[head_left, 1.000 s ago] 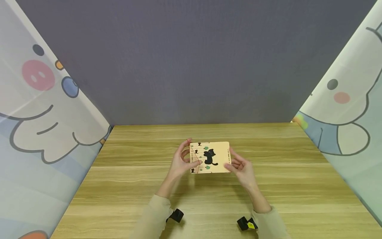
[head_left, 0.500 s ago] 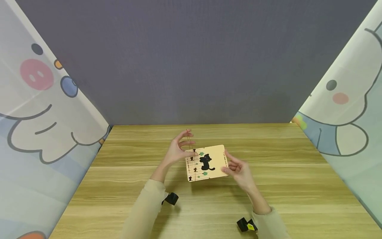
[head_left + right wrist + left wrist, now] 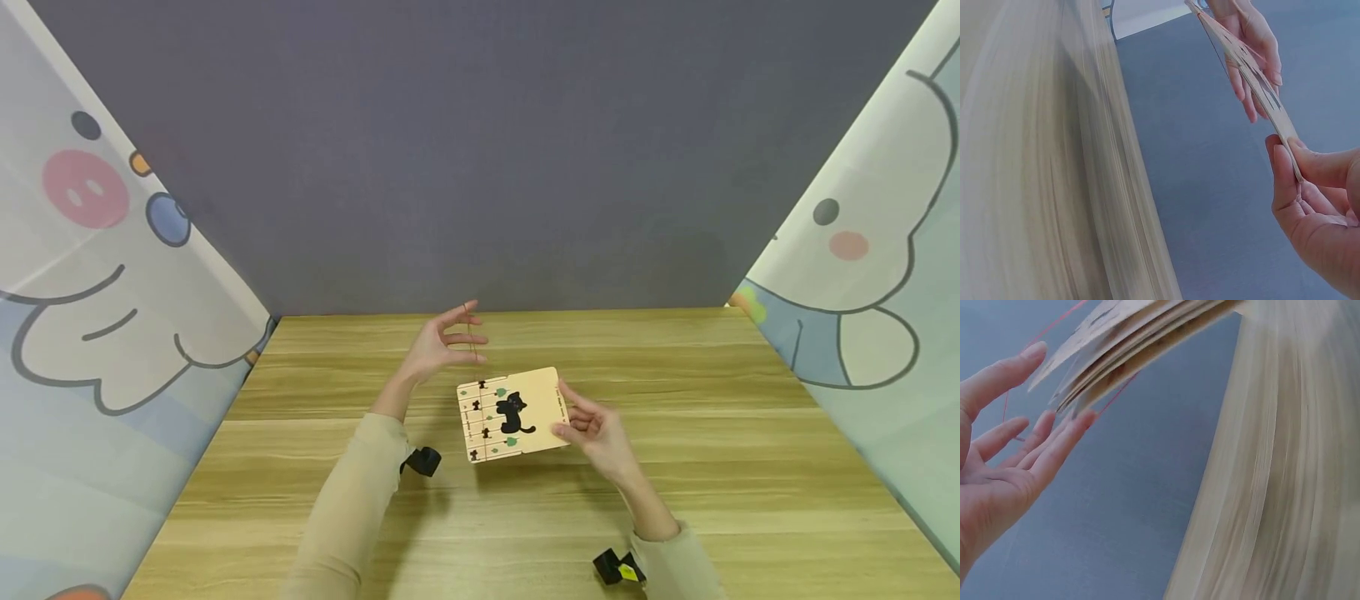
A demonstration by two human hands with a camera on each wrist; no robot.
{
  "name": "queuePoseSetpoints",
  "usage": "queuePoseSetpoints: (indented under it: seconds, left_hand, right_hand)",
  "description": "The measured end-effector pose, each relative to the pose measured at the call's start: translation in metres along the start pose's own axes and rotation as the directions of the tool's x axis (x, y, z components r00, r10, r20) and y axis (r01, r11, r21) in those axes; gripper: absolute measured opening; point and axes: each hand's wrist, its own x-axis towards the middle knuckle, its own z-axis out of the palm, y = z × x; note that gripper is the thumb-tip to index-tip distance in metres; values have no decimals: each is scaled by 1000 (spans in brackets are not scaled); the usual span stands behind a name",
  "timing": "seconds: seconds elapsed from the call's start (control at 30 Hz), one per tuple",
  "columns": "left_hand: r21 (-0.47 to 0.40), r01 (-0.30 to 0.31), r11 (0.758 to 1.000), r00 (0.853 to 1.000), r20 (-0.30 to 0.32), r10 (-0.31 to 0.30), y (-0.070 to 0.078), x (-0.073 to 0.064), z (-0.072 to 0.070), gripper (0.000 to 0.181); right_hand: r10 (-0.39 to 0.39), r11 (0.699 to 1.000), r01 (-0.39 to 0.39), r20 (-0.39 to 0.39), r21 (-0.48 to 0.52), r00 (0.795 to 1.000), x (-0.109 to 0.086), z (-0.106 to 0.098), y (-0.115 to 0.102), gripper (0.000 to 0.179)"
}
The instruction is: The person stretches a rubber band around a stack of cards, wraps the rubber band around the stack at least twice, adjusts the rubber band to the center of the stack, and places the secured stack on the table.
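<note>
My right hand [image 3: 606, 442] pinches the right edge of a cream booklet [image 3: 546, 408] with a black cat printed on its cover, thumb on top. The booklet is held tilted over the table; its layered leaves [image 3: 1125, 347] show in the left wrist view. A thin red cord [image 3: 470, 332] stretches across the spread fingers of my left hand [image 3: 433, 348], from index finger to thumb. That hand is just beyond the booklet's upper left corner. More red cord [image 3: 482, 421] crosses the cover near its left end. In the right wrist view, my fingertips [image 3: 1284, 165] grip the booklet's edge.
The wood-grain table [image 3: 300, 467] lies beneath both hands. A dark grey panel [image 3: 495, 167] stands behind it, with cartoon-printed curtains [image 3: 75, 275] on both sides. Black wrist cameras [image 3: 422, 461] sit on both wrists.
My left hand has released the booklet's left end and moved up and away, drawing the red cord out on its fingers. The booklet has tilted and shifted slightly left in my right hand.
</note>
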Motion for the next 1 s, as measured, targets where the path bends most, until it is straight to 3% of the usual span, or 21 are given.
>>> queuePoseSetpoints:
  seconds: [0.1, 0.33, 0.5, 0.6, 0.8, 1.0]
  left_hand:
    - [0, 22, 1000, 1000, -9, -22, 1, 4, -1, 70]
    - [-63, 44, 997, 992, -118, -51, -1, 11, 5, 33]
    - [-95, 32, 995, 989, -142, -45, -4, 14, 7, 29]
    - [-84, 51, 995, 992, -112, -60, -5, 15, 5, 28]
    - [-24, 144, 989, 989, -36, -145, -3, 16, 3, 28]
    - [56, 184, 981, 977, 97, -189, 6, 17, 0, 52]
  right_hand:
    - [4, 1000, -4, -2, -10, 1000, 0, 0, 0, 61]
    - [4, 1000, -3, 6, -2, 1000, -2, 0, 3, 62]
    - [-14, 1000, 14, 8, -4, 1000, -2, -1, 3, 62]
    - [-20, 1000, 20, 5, -4, 1000, -2, -1, 4, 62]
    - [-24, 1000, 24, -3, -8, 1000, -4, 0, 4, 61]
    - [-45, 999, 45, -15, 3, 999, -5, 0, 5, 61]
